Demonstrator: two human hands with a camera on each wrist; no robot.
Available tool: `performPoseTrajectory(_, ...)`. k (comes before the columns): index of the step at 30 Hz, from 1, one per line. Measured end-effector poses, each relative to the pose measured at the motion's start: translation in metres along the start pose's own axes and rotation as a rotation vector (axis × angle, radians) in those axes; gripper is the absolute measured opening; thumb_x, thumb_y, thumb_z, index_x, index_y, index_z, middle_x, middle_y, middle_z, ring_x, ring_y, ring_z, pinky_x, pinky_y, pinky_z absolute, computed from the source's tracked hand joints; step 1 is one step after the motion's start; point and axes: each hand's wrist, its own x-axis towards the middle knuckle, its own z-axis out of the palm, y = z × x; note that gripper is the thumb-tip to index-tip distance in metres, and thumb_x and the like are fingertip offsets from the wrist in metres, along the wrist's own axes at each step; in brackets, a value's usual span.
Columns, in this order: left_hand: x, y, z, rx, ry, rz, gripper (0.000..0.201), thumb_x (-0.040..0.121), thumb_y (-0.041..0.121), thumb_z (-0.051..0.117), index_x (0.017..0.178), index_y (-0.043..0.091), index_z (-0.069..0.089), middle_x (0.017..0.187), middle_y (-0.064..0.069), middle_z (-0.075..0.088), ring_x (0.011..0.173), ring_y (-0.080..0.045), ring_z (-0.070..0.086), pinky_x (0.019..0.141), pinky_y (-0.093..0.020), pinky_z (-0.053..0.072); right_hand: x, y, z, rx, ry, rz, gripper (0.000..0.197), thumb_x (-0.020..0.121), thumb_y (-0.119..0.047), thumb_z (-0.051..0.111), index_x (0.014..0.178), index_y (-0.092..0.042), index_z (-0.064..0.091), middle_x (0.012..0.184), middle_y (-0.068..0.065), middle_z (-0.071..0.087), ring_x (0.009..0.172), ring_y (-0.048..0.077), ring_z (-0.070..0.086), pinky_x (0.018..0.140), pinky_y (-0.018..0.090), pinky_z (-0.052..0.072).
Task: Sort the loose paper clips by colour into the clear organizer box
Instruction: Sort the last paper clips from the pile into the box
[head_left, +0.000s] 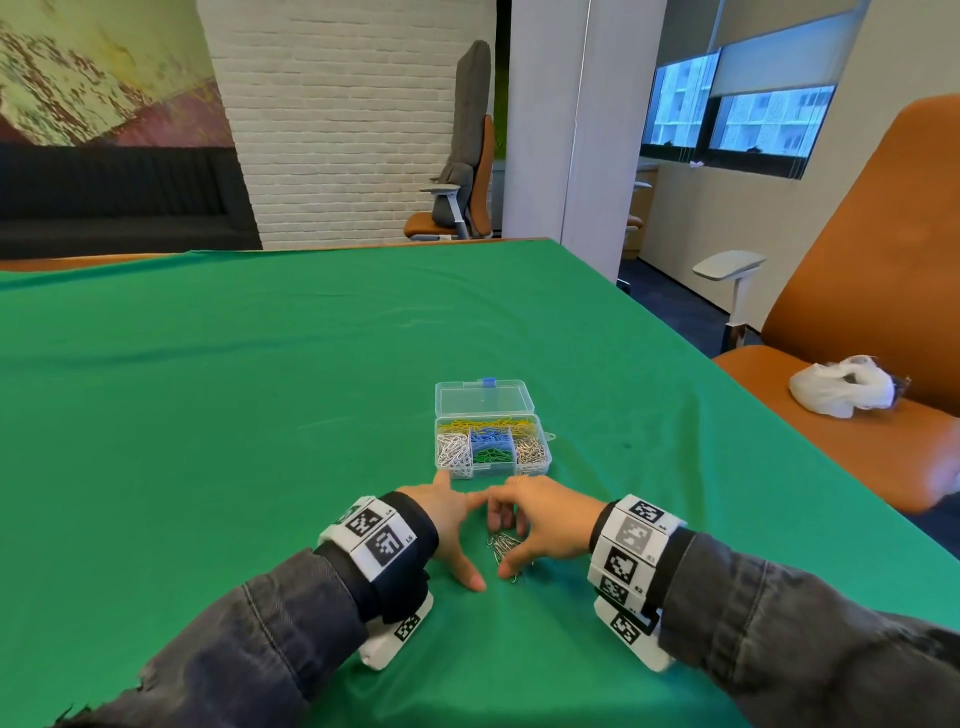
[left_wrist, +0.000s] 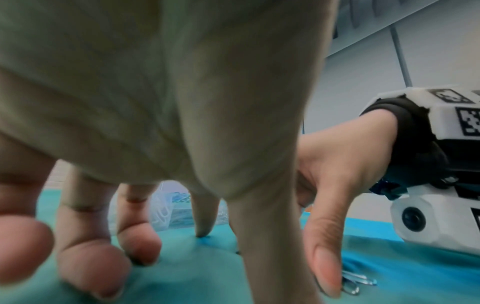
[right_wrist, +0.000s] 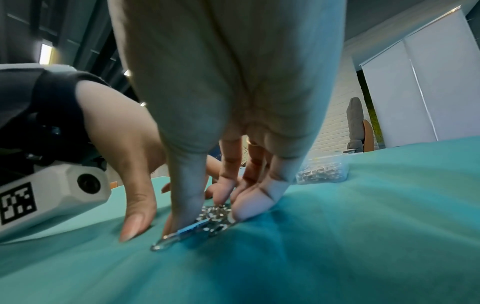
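The clear organizer box (head_left: 491, 441) stands lid-open on the green cloth just beyond my hands, holding yellow, white, blue, green and silver clips in separate compartments. A small pile of loose silver paper clips (head_left: 503, 545) lies on the cloth between my hands. My right hand (head_left: 522, 532) is cupped over that pile (right_wrist: 215, 215), thumb on one side and fingers on the other, pinching it together. My left hand (head_left: 460, 530) is spread beside it, straight fingertips (left_wrist: 140, 246) pressing the cloth and holding nothing. A few clips (left_wrist: 355, 281) show by the right thumb.
The green cloth (head_left: 260, 415) covers the whole table, whose right edge runs diagonally close to the box. An orange chair (head_left: 857, 415) with a white plastic bag (head_left: 841, 387) on its seat stands at the right. One stray clip (head_left: 550, 436) lies by the box's right side.
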Motion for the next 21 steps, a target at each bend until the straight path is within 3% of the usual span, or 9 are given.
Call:
performPoseTrajectory(3,0.0,0.001,0.0,0.025,-0.012,-0.011,0.111,0.066,0.063,0.076,0.149,0.049,0.004,0.159,-0.017,0.004,0.129,-0.034,0.048,0.098,-0.04,0.046,-0.001,0.001,0.0,0.035,-0.02,-0.01,0.034,0.07,-0.024,0.085,0.089,-0.022,0.058,0.099,0.007,0.064,0.073,0.01,0.052,0.064,0.013,0.041)
performPoseTrajectory(9,0.0,0.002,0.001,0.012,-0.027,-0.017,0.115,0.067,0.064,0.075,0.15,0.046,-0.002,0.157,-0.017,0.011,0.13,-0.032,0.046,0.099,-0.04,0.046,-0.007,0.005,0.003,0.037,-0.006,-0.001,0.018,0.076,-0.019,0.08,0.081,-0.02,0.063,0.08,-0.003,0.062,0.067,0.007,0.054,0.063,0.014,0.044)
performPoseTrajectory(12,0.001,0.002,0.0,0.014,-0.038,-0.019,0.115,0.067,0.064,0.074,0.151,0.046,-0.003,0.158,-0.018,0.007,0.13,-0.033,0.046,0.1,-0.041,0.046,-0.011,0.008,0.005,0.031,0.015,-0.012,0.017,0.077,-0.015,0.078,0.078,-0.02,0.062,0.075,-0.003,0.062,0.067,0.01,0.056,0.067,0.019,0.046)
performPoseTrajectory(15,0.001,0.002,-0.001,0.013,-0.041,-0.018,0.115,0.068,0.063,0.075,0.151,0.045,-0.004,0.159,-0.017,0.003,0.131,-0.032,0.045,0.101,-0.041,0.045,-0.013,0.01,0.005,0.007,0.03,-0.012,0.018,0.079,-0.013,0.076,0.077,-0.021,0.06,0.074,-0.003,0.062,0.067,0.01,0.055,0.065,0.017,0.045)
performPoseTrajectory(19,0.001,0.002,-0.001,0.005,-0.034,-0.015,0.116,0.067,0.062,0.076,0.15,0.046,-0.003,0.159,-0.016,0.004,0.132,-0.032,0.044,0.103,-0.041,0.044,-0.011,0.018,-0.002,0.027,0.05,0.04,0.021,0.079,-0.014,0.076,0.074,-0.023,0.057,0.069,-0.008,0.058,0.06,0.002,0.052,0.058,0.009,0.039)
performPoseTrajectory(21,0.002,0.002,0.0,0.001,-0.032,-0.013,0.116,0.067,0.062,0.076,0.15,0.047,-0.002,0.16,-0.016,0.004,0.132,-0.032,0.044,0.103,-0.041,0.044,-0.008,0.024,-0.01,0.1,0.066,0.09,0.023,0.079,-0.017,0.077,0.072,-0.025,0.057,0.07,-0.009,0.06,0.06,0.0,0.055,0.062,0.012,0.043)
